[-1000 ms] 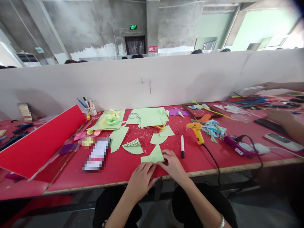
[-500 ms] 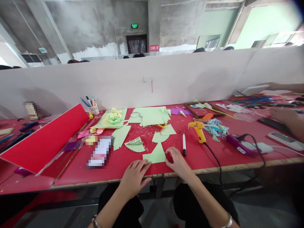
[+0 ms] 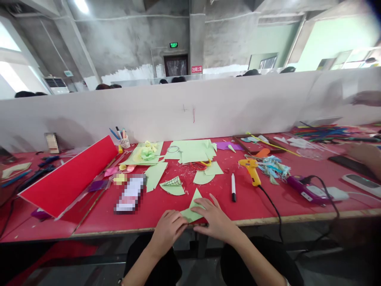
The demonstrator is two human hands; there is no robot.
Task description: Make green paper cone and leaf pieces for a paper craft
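Though apart, right fingers (image 3: 205,205) on paper (image 3: 195,195)

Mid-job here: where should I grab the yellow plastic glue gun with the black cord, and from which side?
I'd take the yellow plastic glue gun by its handle, right hand coming from the near side. The handle slants toward the near table edge; the barrel lies farther off. Grip ahead of where the black cord leaves it.

The right hand (image 3: 216,218) has spread over the green paper (image 3: 190,216) (now nearer the table edge (image 3: 113,232)).
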